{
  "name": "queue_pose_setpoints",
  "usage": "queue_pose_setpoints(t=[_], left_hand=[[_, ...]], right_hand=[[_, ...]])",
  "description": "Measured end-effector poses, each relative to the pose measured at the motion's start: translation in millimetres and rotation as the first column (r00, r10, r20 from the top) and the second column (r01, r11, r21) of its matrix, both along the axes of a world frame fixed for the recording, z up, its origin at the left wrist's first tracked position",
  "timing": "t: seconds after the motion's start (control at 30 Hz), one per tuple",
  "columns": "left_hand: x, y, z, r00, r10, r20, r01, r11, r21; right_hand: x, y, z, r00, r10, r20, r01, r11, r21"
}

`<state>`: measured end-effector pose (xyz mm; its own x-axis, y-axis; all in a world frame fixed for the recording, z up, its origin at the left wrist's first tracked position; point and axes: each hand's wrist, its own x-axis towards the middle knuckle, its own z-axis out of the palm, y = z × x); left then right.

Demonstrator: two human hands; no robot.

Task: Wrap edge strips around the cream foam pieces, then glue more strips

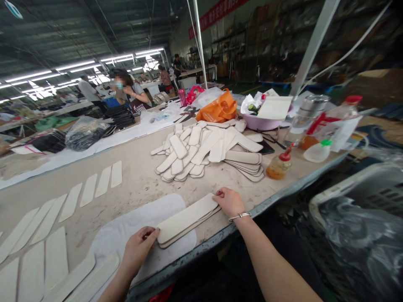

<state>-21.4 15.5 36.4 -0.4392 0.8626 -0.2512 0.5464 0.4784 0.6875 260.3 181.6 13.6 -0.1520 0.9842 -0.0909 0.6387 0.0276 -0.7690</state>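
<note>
A small stack of long cream strips with rounded ends (187,218) lies near the table's front edge, partly on a white sheet (138,214). My left hand (140,245) pinches the near left end of the top strip. At the far right end, my right hand (229,202), with a bracelet at the wrist, closes its fingertips on the same strip. Beyond my hands is a large loose pile of similar cream pieces (189,147). More pale strips (56,251) are laid out in rows at the left.
A glue bottle with a red cap (279,165), a white squeeze bottle (317,152) and a clear jar (305,117) stand at the right. Behind the pile are an orange bag (218,108) and a purple basin (262,121). A crate (352,184) is beside the table. People work farther back.
</note>
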Motion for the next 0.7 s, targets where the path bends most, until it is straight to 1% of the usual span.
queue_pose_setpoints(t=[0.07,0.13,0.27,0.43,0.6,0.7], left_hand=[[-3.1,2.1,-3.3,0.997,-0.045,-0.056,0.043,0.998,-0.038],[-4.7,3.6,-5.9,0.995,-0.076,-0.067,0.071,0.994,-0.083],[-4.8,5.5,-8.0,0.994,-0.083,-0.075,0.072,0.988,-0.135],[-2.5,7.9,-6.1,0.985,-0.108,-0.137,0.091,0.989,-0.119],[0.4,8.1,-5.0,0.952,-0.138,-0.273,0.116,0.989,-0.095],[0.7,7.0,-6.3,0.946,-0.137,-0.293,0.112,0.989,-0.100]], right_hand=[[0.0,0.8,-0.6,1.000,0.010,0.021,-0.010,1.000,-0.001],[0.1,1.3,-0.5,0.999,0.019,0.037,-0.019,1.000,-0.005],[-0.5,1.9,0.8,0.998,0.033,0.062,-0.032,0.999,-0.015],[-1.9,0.2,3.5,0.994,0.040,0.105,-0.039,0.999,-0.018],[-1.9,-1.0,3.6,0.986,0.058,0.155,-0.056,0.998,-0.014],[-2.2,-0.9,3.3,0.985,0.067,0.161,-0.065,0.998,-0.015]])
